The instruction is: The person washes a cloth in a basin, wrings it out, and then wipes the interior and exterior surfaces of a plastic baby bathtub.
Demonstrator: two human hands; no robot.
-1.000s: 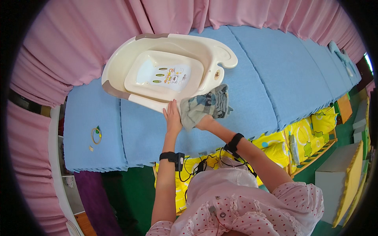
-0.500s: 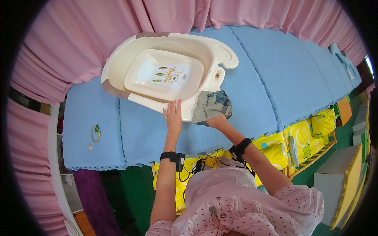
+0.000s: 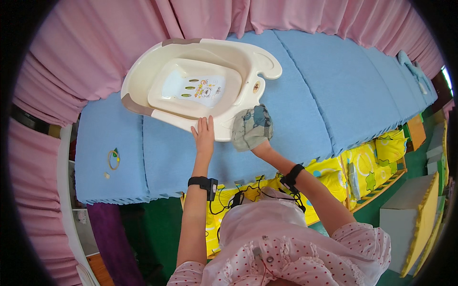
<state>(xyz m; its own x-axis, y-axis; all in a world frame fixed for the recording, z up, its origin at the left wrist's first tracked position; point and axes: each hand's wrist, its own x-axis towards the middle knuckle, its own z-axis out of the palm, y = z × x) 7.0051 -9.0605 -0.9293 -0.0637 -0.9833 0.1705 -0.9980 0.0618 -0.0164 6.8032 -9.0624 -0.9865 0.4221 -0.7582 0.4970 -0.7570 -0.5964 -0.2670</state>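
A cream baby bathtub (image 3: pixel 143 64) with brown rim patches stands on a blue-covered surface. Its floor carries a printed cartoon bear and slots. My left hand (image 3: pixel 205 136) rests on the tub's near rim, fingers stretched out and somewhat apart. A grey-green cloth (image 3: pixel 249 127) with a dark blue pattern is in my right hand (image 3: pixel 262 147); it covers my fingers and lies against the tub's near right corner. How my fingers bend under the cloth is hidden.
A ring-shaped item (image 3: pixel 113 160) and a small pale piece (image 3: pixel 107 175) lie on the blue cover (image 3: pixel 305 114) at left. Pink curtains (image 3: pixel 90 52) hang behind the tub. Yellow patterned bedding (image 3: pixel 329 183) sits below the near edge. Grey-and-yellow furniture (image 3: pixel 410 205) stands at right.
The tub has shifted slightly left in view. My left hand has slid a little left along the rim, and the cloth in my right hand has moved slightly left at the tub's corner.
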